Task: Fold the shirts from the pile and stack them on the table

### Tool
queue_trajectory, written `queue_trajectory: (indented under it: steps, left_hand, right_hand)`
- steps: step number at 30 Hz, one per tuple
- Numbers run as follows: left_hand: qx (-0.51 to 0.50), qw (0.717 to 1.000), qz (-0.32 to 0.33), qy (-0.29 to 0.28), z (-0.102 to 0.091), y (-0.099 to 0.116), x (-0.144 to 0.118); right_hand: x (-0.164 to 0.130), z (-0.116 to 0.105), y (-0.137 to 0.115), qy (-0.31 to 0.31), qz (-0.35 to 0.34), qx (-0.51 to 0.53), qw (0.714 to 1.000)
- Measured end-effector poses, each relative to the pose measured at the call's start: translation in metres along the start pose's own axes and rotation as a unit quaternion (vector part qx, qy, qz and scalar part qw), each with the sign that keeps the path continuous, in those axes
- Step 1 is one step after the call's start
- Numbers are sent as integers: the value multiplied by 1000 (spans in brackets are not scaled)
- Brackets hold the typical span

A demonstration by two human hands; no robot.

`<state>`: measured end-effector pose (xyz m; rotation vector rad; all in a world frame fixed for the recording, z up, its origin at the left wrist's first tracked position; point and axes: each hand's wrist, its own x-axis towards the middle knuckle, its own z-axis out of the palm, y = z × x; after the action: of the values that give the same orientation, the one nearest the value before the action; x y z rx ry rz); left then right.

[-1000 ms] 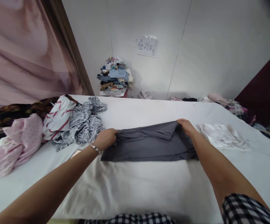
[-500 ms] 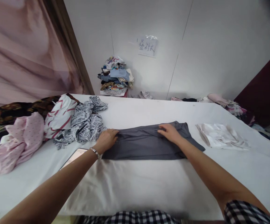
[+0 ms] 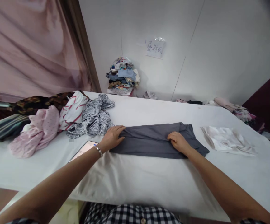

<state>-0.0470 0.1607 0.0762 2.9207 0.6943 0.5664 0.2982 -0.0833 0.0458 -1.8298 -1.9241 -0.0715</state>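
Far to my left a pink curtain [image 3: 25, 49] hangs beside the white-covered table [image 3: 146, 110]. On that end lie a striped cloth [image 3: 6, 126], a dark patterned cloth [image 3: 36, 104], a crumpled pink cloth [image 3: 41, 133] with small dots, a white cloth with red stripes [image 3: 74, 110] and a black-and-white printed cloth [image 3: 94, 119], all bunched close together. Just in front of these, a phone [image 3: 84, 148] with a lit screen lies partly hidden by the person's left forearm. The left hand [image 3: 112, 137] is laid on the left end of a grey garment [image 3: 146, 143], its fingers loose and stretched out over the fabric. Against the wall behind rises a pile of clothes [image 3: 123, 76]. The grey garment lies as a long flattened strip across the middle of the table. Toward its right end, the right hand [image 3: 178, 142] rests with curled fingers; I can't tell whether they pinch the fabric. Farther right, apart from it, lies a folded white garment [image 3: 228, 140], and beyond that a heap of clothing [image 3: 241, 112] near the table's far right corner.
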Motion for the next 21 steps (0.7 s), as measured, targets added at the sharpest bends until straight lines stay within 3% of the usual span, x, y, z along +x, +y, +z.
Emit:
queue_trajectory:
  steps: [5,8,11,13,17,21]
  left_hand:
    - [18,997,-57,-44,4,0,5]
    - [1,995,-97,-29,-1,3,12]
    - [-29,979,-203,0,-6,3,15]
    - [-40,960,-276,-17,-8,1,15]
    - [-66,941,-325,-62,-7,-4,14]
    - [-104,942,-317,-19,-7,-7,26]
  right_hand:
    - [0,4,-10,-34,52,-60,996]
    - [11,5,-23,-62,62,-93,992]
    - [20,11,-32,-74,55,-101,991]
    - [23,16,-35,-71,50,-97,992]
    - [23,24,-30,-44,44,-60,996]
    - [24,22,-23,42,56,-5,998]
